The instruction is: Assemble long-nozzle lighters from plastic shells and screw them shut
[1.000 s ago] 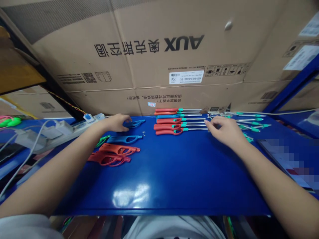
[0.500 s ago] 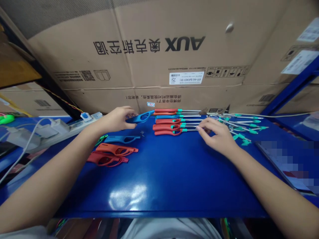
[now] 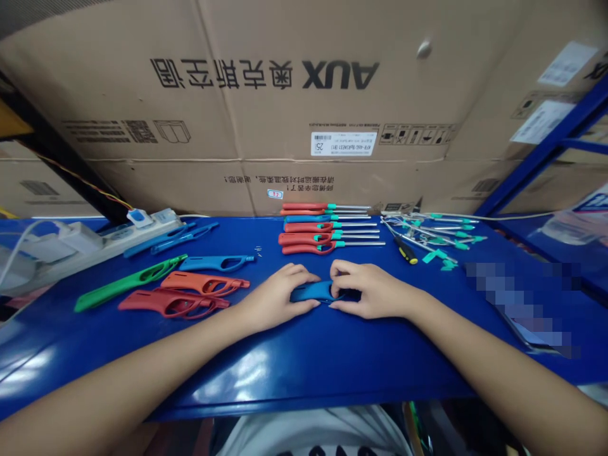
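Grip of left hand [image 3: 280, 294] and right hand [image 3: 370, 290] holds a blue casing [image 3: 313, 291], red lighters [image 3: 297, 239] and screwdriver [image 3: 406, 250] beyond.

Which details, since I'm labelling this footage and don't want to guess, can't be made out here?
All in the head view:
Right-hand part of the blue casing between the hands: partly covered by the right hand.
Its other end, toward the left hand: not clear, close against that hand.
Loose tiny pieces: too small to identify.
Screen of the flat device: masked by pixel blocks.
Leftmost white plug: cut off by the left edge.
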The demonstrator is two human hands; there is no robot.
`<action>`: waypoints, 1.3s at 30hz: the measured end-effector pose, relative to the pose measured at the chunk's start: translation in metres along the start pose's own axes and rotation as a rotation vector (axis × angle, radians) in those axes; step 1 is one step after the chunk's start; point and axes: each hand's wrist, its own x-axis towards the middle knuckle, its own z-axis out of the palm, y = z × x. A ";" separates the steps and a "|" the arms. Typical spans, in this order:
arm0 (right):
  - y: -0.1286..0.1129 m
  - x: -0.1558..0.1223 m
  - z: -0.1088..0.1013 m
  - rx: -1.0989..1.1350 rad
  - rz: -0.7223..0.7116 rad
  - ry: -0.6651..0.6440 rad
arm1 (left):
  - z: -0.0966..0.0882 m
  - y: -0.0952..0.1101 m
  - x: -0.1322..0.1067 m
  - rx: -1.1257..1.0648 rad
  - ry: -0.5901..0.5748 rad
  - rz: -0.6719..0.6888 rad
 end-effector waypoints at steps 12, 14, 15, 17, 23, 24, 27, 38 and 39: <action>0.021 -0.001 -0.010 0.201 0.079 0.264 | 0.007 -0.007 -0.002 -0.072 0.165 -0.081; 0.021 -0.001 -0.014 0.163 0.097 0.383 | 0.007 -0.005 -0.002 -0.027 0.199 -0.079; 0.021 -0.002 -0.016 0.175 0.117 0.399 | 0.007 -0.005 -0.001 -0.005 0.209 -0.083; 0.018 -0.003 -0.020 0.269 0.165 0.297 | 0.007 -0.005 -0.001 0.022 0.204 -0.088; 0.007 -0.002 -0.013 0.374 0.172 -0.058 | 0.008 -0.010 0.000 -0.003 0.198 -0.074; 0.006 -0.001 -0.010 0.362 0.164 -0.042 | 0.008 -0.010 0.000 -0.007 0.206 -0.072; 0.006 0.002 -0.006 0.285 0.139 0.129 | 0.003 -0.002 -0.001 0.007 0.250 -0.067; 0.070 -0.046 -0.084 -0.483 0.820 0.580 | -0.002 0.035 -0.017 0.186 -0.061 0.105; 0.077 -0.051 -0.088 -0.481 0.875 0.532 | -0.001 0.034 -0.018 0.198 -0.071 0.109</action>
